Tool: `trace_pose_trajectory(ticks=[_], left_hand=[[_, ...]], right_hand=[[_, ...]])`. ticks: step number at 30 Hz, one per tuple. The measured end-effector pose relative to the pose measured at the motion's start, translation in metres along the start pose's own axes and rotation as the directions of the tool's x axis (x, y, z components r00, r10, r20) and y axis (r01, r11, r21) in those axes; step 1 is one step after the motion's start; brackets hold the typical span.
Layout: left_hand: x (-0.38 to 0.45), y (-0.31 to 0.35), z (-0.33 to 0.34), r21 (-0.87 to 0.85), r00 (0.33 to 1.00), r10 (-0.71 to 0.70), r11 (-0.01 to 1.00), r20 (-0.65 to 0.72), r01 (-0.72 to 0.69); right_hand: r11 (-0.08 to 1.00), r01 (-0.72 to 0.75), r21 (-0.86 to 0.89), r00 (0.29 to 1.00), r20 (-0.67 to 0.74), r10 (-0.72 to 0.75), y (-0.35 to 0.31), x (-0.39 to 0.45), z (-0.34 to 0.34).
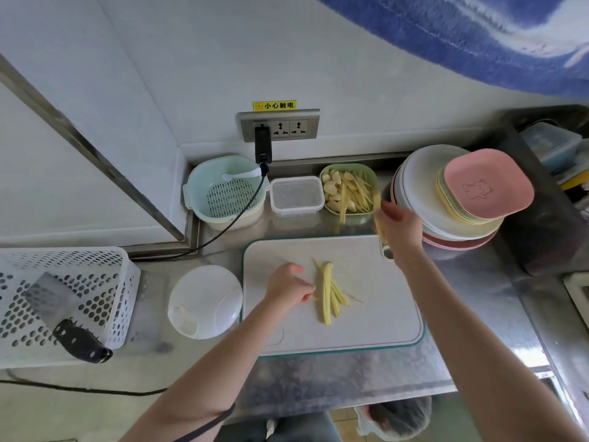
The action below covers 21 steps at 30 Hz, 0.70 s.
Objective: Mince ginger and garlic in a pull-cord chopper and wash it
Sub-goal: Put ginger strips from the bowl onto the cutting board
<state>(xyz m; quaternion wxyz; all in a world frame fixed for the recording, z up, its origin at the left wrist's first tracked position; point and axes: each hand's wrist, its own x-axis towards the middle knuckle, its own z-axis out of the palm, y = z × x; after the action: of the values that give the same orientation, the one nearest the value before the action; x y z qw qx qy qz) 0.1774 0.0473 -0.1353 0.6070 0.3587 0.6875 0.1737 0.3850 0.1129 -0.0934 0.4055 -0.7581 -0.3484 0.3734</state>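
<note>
My right hand (pixel 396 226) pinches a few ginger strips, carried between the green bowl (pixel 349 189) and the board (pixel 331 295). My left hand (pixel 288 287), fingers curled, touches the ginger pile (pixel 328 291) on the board; whether it grips a strip I cannot tell. The pile lies just right of that hand, long axis running away from me. Strips are pale yellow, thin, cut lengthwise. The chopper (pixel 204 301) stands left of the board, nearer my left hand.

Pale yellow ginger strips (pixel 328 293); white, teal-edged board (pixel 366 314); pink plate (pixel 487 183), apparently bear outline; mint colander (pixel 223 189).
</note>
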Motion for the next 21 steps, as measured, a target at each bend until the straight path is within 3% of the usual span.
trace_pose_trajectory(ticks=[3, 6, 11, 14, 17, 21], left_hand=[[-0.001, -0.008, -0.007, 0.088, 0.997, 0.042, 0.995, -0.069, -0.036], [-0.003, -0.015, -0.015, 0.13, 0.993, 0.052, 0.991, -0.108, -0.038], [-0.001, -0.022, -0.02, 0.149, 0.996, 0.046, 0.988, -0.077, -0.034], [-0.002, -0.023, -0.017, 0.168, 0.998, 0.047, 0.985, -0.043, -0.039], [-0.005, -0.026, -0.018, 0.288, 0.994, 0.108, 0.952, -0.007, -0.102], [-0.011, -0.032, -0.024, 0.658, 0.955, 0.277, 0.702, 0.103, -0.274]], right_hand=[[0.977, 0.106, -0.182, 0.994, 0.059, -0.097, -0.026, 0.038, 0.008], [0.899, 0.134, -0.417, 0.988, 0.13, -0.087, -0.028, 0.051, 0.02], [0.774, 0.17, -0.61, 0.974, 0.224, -0.037, -0.015, 0.032, 0.054], [0.784, 0.157, -0.601, 0.983, 0.169, -0.067, -0.01, 0.027, 0.07], [0.86, 0.047, -0.508, 0.998, 0.049, -0.026, -0.006, 0.028, 0.069], [0.944, -0.162, -0.288, 0.981, 0.052, 0.184, 0.0, 0.033, 0.058]])
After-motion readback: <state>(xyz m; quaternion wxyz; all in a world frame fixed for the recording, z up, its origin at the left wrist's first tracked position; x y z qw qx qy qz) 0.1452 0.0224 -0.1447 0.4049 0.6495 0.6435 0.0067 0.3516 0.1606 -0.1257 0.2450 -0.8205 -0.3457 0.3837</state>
